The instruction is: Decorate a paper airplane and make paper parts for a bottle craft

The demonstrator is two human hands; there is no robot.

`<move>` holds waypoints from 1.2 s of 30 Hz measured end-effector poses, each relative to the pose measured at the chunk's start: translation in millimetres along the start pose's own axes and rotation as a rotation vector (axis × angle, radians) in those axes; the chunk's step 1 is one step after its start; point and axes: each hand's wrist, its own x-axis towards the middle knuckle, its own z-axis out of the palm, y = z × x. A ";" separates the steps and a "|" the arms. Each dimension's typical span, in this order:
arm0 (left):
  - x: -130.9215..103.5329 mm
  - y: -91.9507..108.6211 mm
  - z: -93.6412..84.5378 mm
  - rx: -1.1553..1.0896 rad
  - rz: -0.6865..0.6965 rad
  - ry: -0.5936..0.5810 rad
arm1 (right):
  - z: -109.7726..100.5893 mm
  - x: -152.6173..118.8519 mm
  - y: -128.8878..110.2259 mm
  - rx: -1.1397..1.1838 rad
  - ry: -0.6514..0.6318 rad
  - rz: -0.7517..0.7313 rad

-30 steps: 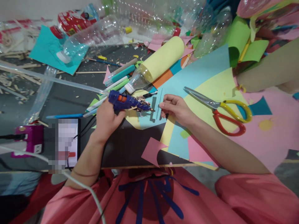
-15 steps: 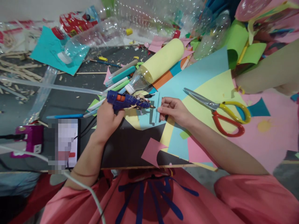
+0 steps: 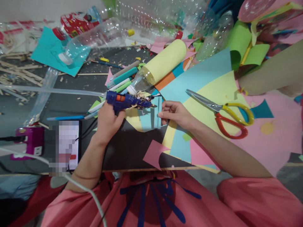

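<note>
My left hand (image 3: 109,118) is wrapped round a blue hot glue gun (image 3: 129,101) with an orange part on its body. A long clear glue stick (image 3: 59,90) runs out of its back end to the left. Scraps cling to the gun's front, and its tip points right, by a small folded strip of light blue paper (image 3: 159,113). That strip is pinched in my right hand (image 3: 175,114), thumb on the near face. Whether the tip touches the paper I cannot tell.
Open scissors (image 3: 220,110) lie on coloured paper at right. A paper-wrapped bottle (image 3: 165,61) and several markers (image 3: 123,78) lie behind the gun. A phone (image 3: 74,145) and a purple power socket (image 3: 29,143) are at left. Another person's arm (image 3: 272,71) rests at right.
The glue gun has shifted slightly left, its tip a little higher. My right hand and the folded strip have come slightly nearer to me.
</note>
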 end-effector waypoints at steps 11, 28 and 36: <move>2.1 2.1 -0.8 -0.033 0.018 0.069 | 0.5 -1.0 0.0 -0.026 -0.033 0.018; 2.5 -0.7 0.4 -0.039 -0.070 0.089 | 2.0 -1.6 -2.9 -0.073 -0.047 0.049; 3.8 0.0 0.1 -0.019 -0.068 0.127 | 2.6 -3.2 -4.0 -0.081 -0.049 0.062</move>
